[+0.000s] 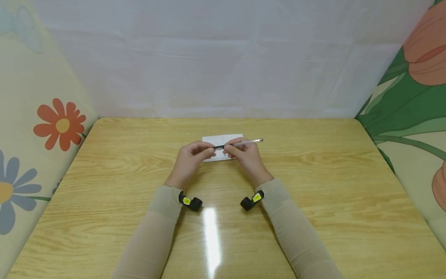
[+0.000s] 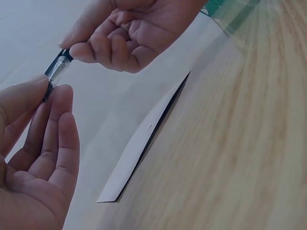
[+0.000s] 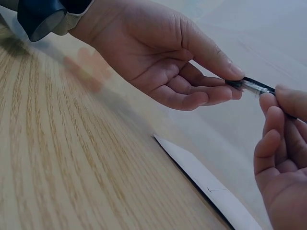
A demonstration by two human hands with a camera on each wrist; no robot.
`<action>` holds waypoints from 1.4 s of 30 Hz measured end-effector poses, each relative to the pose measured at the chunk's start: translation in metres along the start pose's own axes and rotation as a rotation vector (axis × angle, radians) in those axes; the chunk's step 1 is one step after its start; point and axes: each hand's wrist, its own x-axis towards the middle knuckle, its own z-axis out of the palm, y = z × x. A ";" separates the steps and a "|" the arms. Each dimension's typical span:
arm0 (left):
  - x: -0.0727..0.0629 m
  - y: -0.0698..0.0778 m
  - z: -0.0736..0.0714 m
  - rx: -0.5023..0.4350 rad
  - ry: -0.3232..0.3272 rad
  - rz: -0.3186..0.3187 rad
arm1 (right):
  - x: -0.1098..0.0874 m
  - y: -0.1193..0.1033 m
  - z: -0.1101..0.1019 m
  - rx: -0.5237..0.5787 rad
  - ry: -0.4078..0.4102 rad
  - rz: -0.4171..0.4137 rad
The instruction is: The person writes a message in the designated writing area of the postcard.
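Observation:
Both hands hold a pen [image 1: 248, 142] over the table, one at each end of its black clip. The left hand [image 1: 189, 159] pinches the pen's black end between thumb and fingers. The right hand [image 1: 248, 157] pinches it further along, and the pale barrel sticks out past that hand to a dark tip. Between the fingertips a short clear section [image 2: 58, 69] shows beside the clip. Below the hands lies a flat white rectangular sheet [image 3: 192, 167] with a dark lower edge and a small dark mark on it. The hands partly cover the sheet in the head view.
The wood-grain table [image 1: 306, 166] stretches around the hands, with a light glare near its front. A white cloth wall [image 1: 223, 69] rises behind. Flower-printed panels [image 1: 62, 77] border both sides. Each wrist carries a black camera [image 1: 191, 203].

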 end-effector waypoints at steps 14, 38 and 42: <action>0.000 0.003 -0.005 -0.008 -0.036 -0.022 | -0.002 0.000 -0.002 -0.020 -0.015 0.010; -0.004 -0.004 -0.043 -0.425 0.069 -0.141 | 0.002 -0.004 -0.040 0.377 0.175 -0.062; -0.003 -0.005 -0.047 -0.434 0.055 -0.126 | 0.004 -0.005 -0.042 0.342 0.153 -0.037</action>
